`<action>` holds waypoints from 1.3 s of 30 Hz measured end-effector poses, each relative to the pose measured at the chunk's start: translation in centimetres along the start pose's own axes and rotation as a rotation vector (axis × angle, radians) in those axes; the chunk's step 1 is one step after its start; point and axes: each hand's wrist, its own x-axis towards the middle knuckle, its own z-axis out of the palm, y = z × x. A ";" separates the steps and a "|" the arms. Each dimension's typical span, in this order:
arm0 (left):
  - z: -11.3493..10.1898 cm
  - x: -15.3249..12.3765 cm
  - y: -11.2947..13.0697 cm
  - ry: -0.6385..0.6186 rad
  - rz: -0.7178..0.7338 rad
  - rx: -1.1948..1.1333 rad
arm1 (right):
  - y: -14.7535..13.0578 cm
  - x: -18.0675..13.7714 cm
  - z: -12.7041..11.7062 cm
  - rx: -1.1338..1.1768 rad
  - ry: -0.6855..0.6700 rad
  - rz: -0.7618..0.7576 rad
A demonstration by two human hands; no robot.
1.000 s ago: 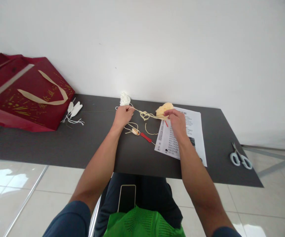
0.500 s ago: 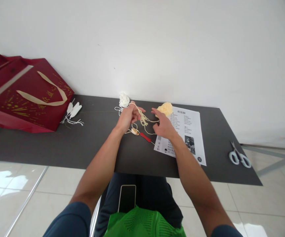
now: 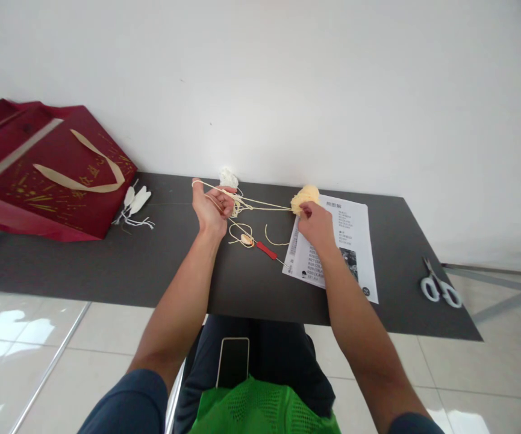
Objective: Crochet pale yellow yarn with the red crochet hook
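My left hand (image 3: 210, 208) is raised palm-up over the dark table (image 3: 106, 265), with cream yarn (image 3: 260, 204) looped over its fingers and pinched between them. The strands run taut to the right, where my right hand (image 3: 315, 226) pinches them beside a pale yellow yarn ball (image 3: 306, 195). Below the strands lie a red-handled crochet hook (image 3: 267, 251) and a small crocheted piece (image 3: 246, 240) with a loose yarn loop. A white yarn bundle (image 3: 227, 177) sits just behind my left hand.
A printed paper sheet (image 3: 348, 241) lies under my right wrist. White-handled scissors (image 3: 438, 286) rest at the table's right end. A red gift bag (image 3: 47, 169) lies at the left, with white tassels (image 3: 134, 202) beside it. A phone (image 3: 232, 361) rests on my lap.
My left hand has moved left and turned palm-up, drawing the yarn taut. My right hand has gone back to the yellow ball and closed on the strands.
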 end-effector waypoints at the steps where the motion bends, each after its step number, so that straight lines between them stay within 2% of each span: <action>1: 0.1 -0.1 0.0 -0.009 -0.005 0.010 | 0.1 0.0 0.0 0.013 0.033 0.031; 4: 0.9 -0.5 -0.1 -0.048 -0.039 0.027 | -0.3 -0.3 0.2 -0.016 0.072 0.039; 7: 1.6 -0.9 -0.3 -0.124 -0.088 0.043 | -1.6 -0.9 0.3 -0.042 0.083 -0.092; 9: 1.8 -1.2 -0.3 -0.200 -0.109 0.064 | -2.6 -1.4 0.4 0.053 0.065 -0.208; 13: 2.0 -1.7 -0.3 -0.374 -0.145 0.103 | -4.1 -2.6 1.4 0.242 -0.110 -0.361; 16: 2.0 -2.1 -0.1 -0.468 -0.189 0.119 | -4.6 -3.1 2.2 0.274 -0.238 -0.339; 18: 1.9 -2.1 0.0 -0.477 -0.206 0.132 | -4.6 -3.1 2.1 0.316 -0.296 -0.270; 20: 1.8 -1.7 0.0 -0.431 -0.198 0.127 | -4.5 -2.8 1.4 0.379 -0.301 -0.179; 23: 1.5 -0.9 -0.3 -0.284 -0.160 0.045 | -4.0 -2.0 0.1 0.452 -0.210 -0.098; 26: 1.1 -0.3 -0.5 -0.165 -0.137 -0.076 | -3.5 -1.4 -0.7 0.519 -0.256 -0.009; 31: 0.9 -0.3 -0.4 -0.082 -0.146 -0.219 | -3.4 -1.3 -1.4 0.514 -0.295 0.091; 36: 0.3 0.3 -0.7 0.106 -0.162 -0.297 | -3.5 -1.3 -2.2 0.817 -0.369 0.211; 39: -0.5 1.0 -0.8 0.131 -0.232 -0.372 | -3.1 -1.0 -2.1 0.923 -0.342 0.250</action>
